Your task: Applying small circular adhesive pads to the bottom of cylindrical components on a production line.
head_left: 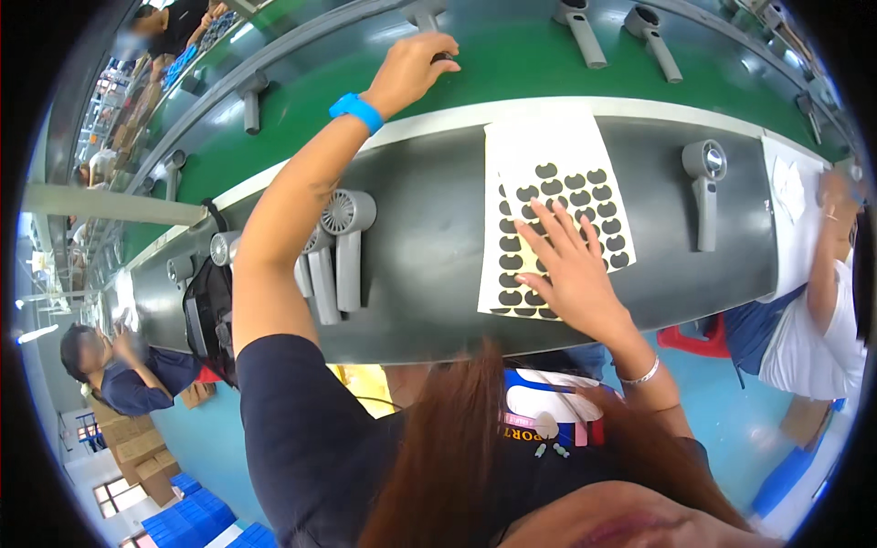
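My left hand (416, 68) is stretched out over the green conveyor belt, its fingers curved and its thumb apart from them. A small dark patch shows between thumb and fingers, but I can make out no held thing. Just beyond it lies a grey handheld fan (426, 13), partly cut off by the upper edge. My right hand (575, 279) rests flat, fingers spread, on a pale yellow sheet (491, 274) with rows of black rounded stickers (510, 262). The upper part of the sheet is bare white backing. My fingers cover some of the stickers.
Several grey fans (348, 247) stand beside my left forearm on the dark table (420, 237). Another fan (706, 196) lies right of the sheet. More fans (581, 35) ride the belt (512, 55). A black bag (210, 315) sits left; people work at both sides.
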### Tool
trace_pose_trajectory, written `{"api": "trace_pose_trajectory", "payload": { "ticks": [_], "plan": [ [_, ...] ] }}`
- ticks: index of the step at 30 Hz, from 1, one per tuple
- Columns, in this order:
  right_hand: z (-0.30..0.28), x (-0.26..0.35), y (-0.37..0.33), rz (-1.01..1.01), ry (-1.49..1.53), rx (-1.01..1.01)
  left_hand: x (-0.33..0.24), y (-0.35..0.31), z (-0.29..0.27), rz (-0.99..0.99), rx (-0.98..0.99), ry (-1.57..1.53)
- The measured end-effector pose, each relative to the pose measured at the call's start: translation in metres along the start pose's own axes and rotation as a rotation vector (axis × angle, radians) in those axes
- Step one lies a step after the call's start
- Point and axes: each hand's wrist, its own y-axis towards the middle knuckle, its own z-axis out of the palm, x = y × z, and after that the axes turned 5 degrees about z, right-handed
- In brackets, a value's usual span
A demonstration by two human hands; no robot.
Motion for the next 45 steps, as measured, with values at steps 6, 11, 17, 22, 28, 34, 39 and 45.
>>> {"api": "trace_pose_trajectory", "payload": {
  "ticks": [6,11,17,22,28,34,39,45],
  "plan": [
    [-0.022,-0.020,0.014,-0.081,0.184,-0.031,0.032,-0.006,0.026,-0.040,0.216,0.035],
    [-0.035,-0.048,0.052,0.150,0.478,-0.289,-0.024,-0.013,0.006,0.017,0.109,0.168],
    [-0.012,-0.054,0.083,0.138,0.319,-0.290,-0.126,-0.047,0.009,0.112,0.465,-0.316],
    [-0.011,-0.042,0.088,0.197,0.344,-0.307,-0.130,-0.061,0.014,0.158,0.471,-0.294],
    [-0.012,-0.047,0.085,0.159,0.557,-0.244,-0.133,-0.062,0.015,0.165,0.440,-0.242],
    [-0.033,-0.074,0.075,0.092,1.055,-0.359,-0.117,-0.017,0.013,-0.017,0.618,-0.364],
    [-0.029,-0.076,0.073,0.136,0.880,-0.470,-0.057,0.040,0.082,-0.397,0.147,-0.182],
    [-0.033,-0.075,0.067,0.114,0.705,-0.522,-0.036,0.094,0.118,-0.716,0.123,-0.268]
  ]
}}
